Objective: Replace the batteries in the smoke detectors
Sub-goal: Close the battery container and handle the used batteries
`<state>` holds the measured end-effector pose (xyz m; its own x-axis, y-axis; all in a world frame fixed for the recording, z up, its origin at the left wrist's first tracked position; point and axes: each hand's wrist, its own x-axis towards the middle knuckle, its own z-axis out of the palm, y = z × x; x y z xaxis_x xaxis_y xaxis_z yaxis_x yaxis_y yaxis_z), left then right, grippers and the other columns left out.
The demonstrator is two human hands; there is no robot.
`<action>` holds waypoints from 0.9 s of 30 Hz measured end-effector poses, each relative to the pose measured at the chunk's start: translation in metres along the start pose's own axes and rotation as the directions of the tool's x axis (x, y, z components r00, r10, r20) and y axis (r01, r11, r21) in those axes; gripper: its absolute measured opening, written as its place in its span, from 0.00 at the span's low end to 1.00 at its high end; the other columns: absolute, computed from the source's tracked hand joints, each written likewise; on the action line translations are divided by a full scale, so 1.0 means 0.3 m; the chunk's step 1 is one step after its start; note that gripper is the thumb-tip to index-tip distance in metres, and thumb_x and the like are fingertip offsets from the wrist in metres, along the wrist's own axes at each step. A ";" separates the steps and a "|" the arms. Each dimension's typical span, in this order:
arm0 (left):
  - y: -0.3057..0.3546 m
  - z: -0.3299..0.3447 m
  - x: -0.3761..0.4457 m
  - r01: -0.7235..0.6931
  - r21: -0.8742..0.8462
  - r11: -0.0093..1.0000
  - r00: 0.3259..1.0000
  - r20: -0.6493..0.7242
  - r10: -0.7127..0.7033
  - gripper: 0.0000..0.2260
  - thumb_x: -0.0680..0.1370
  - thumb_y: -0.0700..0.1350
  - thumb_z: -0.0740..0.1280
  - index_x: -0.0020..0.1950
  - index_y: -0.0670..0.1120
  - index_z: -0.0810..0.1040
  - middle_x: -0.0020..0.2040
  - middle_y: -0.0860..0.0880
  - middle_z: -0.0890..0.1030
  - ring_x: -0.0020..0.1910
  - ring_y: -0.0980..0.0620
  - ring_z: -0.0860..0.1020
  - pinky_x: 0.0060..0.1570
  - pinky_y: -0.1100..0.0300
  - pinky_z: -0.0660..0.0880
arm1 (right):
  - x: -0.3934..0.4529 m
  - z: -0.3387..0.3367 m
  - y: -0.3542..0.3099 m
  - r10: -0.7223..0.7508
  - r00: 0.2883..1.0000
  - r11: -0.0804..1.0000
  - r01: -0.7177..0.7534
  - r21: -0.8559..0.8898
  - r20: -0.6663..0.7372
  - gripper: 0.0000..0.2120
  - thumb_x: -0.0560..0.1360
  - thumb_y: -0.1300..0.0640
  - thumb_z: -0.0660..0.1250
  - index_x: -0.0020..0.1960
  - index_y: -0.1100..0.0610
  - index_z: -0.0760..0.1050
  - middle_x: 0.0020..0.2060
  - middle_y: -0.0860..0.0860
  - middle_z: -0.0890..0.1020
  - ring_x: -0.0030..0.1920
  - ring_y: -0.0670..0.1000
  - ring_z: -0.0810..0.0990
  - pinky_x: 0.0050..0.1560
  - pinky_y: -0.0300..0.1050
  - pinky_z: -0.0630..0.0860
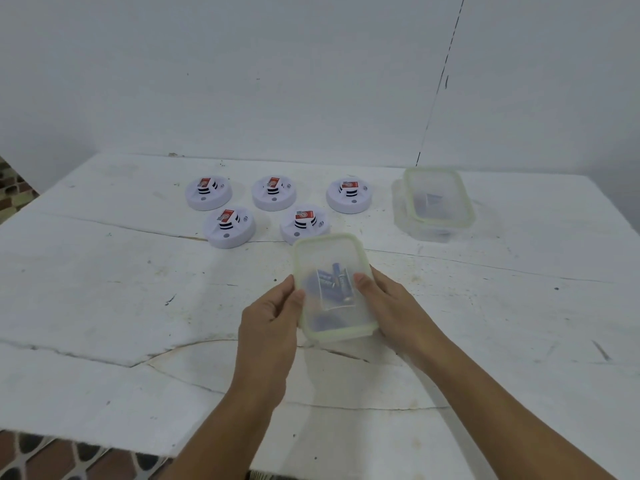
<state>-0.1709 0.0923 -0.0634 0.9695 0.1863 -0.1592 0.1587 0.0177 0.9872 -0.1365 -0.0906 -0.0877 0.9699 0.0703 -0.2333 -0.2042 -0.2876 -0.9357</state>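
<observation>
Hands [332, 306] — battery container [332, 289] gripped between them.

Near and left parts of the white table [104, 306] are bare: open approach from the front and left. Mid-table is blocked by the lidded container [332, 289], gripped by the left hand [273, 313] and right hand [388, 303]. Behind it five smoke detectors [230, 226] sit in two staggered rows with narrow gaps. Second container [434, 202] blocks far right; wall [277, 81] closes the back.
</observation>
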 end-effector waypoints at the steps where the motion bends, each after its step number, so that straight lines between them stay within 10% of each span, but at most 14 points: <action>1: 0.000 -0.007 0.005 0.001 0.005 1.000 1.000 0.006 -0.001 0.16 0.84 0.39 0.65 0.55 0.61 0.84 0.55 0.59 0.87 0.58 0.57 0.84 0.64 0.52 0.77 | 0.000 -0.001 -0.002 -0.001 1.000 1.000 0.001 0.002 -0.005 0.18 0.79 0.33 0.56 0.63 0.32 0.78 0.55 0.37 0.86 0.57 0.46 0.84 0.63 0.55 0.78; 5: 0.003 -0.016 0.012 0.002 0.014 1.000 1.000 0.014 -0.003 0.15 0.84 0.39 0.66 0.55 0.60 0.85 0.55 0.60 0.87 0.58 0.57 0.84 0.66 0.50 0.77 | -0.005 -0.012 -0.015 0.055 0.998 0.996 -0.054 0.073 -0.010 0.16 0.85 0.42 0.58 0.50 0.39 0.84 0.39 0.44 0.85 0.38 0.48 0.79 0.38 0.46 0.70; 16: 0.086 -0.072 0.146 -0.025 0.364 0.931 0.987 0.155 -0.034 0.09 0.77 0.53 0.75 0.52 0.49 0.83 0.45 0.52 0.87 0.47 0.49 0.85 0.58 0.45 0.82 | -0.021 -0.039 -0.039 -0.011 0.999 0.998 0.009 0.056 0.033 0.13 0.82 0.37 0.61 0.63 0.35 0.79 0.55 0.47 0.86 0.56 0.55 0.85 0.58 0.62 0.83; 27: 0.093 0.050 0.198 -0.119 0.492 0.862 0.895 0.430 -0.121 0.18 0.68 0.62 0.77 0.54 0.57 0.83 0.46 0.53 0.86 0.48 0.51 0.85 0.57 0.43 0.82 | -0.108 -0.115 0.008 0.113 0.971 0.977 -0.070 0.202 -0.210 0.10 0.81 0.41 0.65 0.61 0.40 0.76 0.49 0.46 0.87 0.45 0.49 0.88 0.47 0.55 0.86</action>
<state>-0.1060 0.0893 -0.0456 0.9284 -0.2576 -0.2677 0.1131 -0.4905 0.8641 -0.1639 -0.1264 -0.0732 0.9466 -0.1651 -0.2769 -0.2945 -0.0929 -0.9511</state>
